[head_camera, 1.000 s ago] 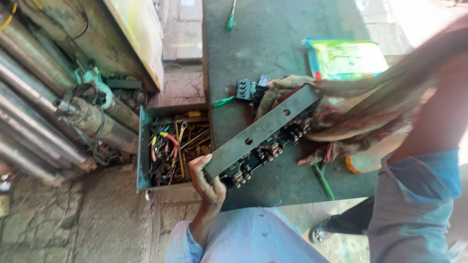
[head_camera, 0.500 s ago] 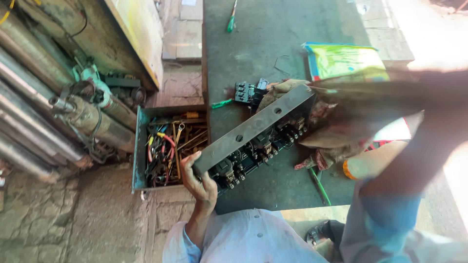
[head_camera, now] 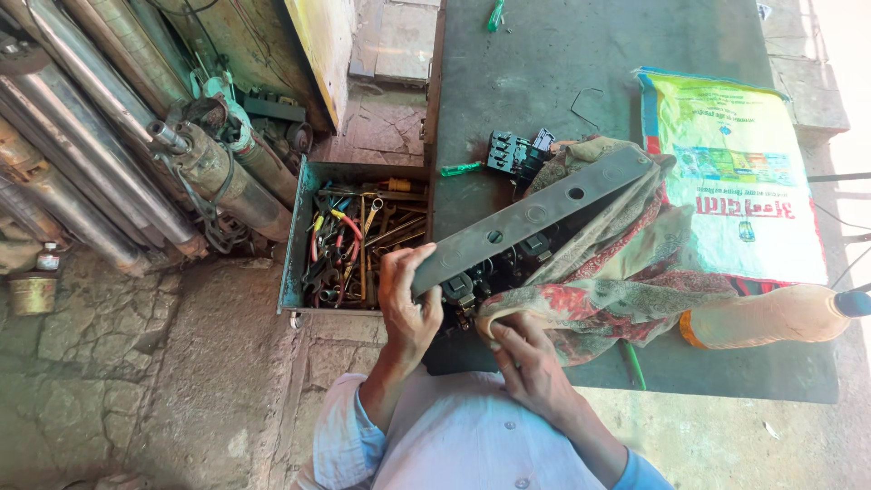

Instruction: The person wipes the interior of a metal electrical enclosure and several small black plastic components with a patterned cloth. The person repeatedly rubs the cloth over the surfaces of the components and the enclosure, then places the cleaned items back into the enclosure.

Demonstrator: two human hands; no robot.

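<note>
My left hand (head_camera: 408,304) grips the near end of a long dark metal panel (head_camera: 535,218) with round holes; it lies tilted over the edge of a dark table (head_camera: 581,63). Black electrical parts (head_camera: 472,286) are fixed to the panel's underside. My right hand (head_camera: 529,363) pinches the edge of a patterned red and beige cloth (head_camera: 608,272) that is draped over the panel's far half. A loose black switch block (head_camera: 513,152) sits on the table just beyond the panel.
An open metal drawer (head_camera: 295,240) full of wrenches, pliers and screwdrivers hangs left of the table. Steel pipes and pump bodies (head_camera: 136,154) lean at far left. A printed green sack (head_camera: 730,172), an orange bottle (head_camera: 771,318) and green screwdrivers (head_camera: 461,169) lie on the table.
The cloth, held blurred close to the camera earlier, now lies draped over the panel. My right hand has come down to its near edge. My left hand still holds the panel.
</note>
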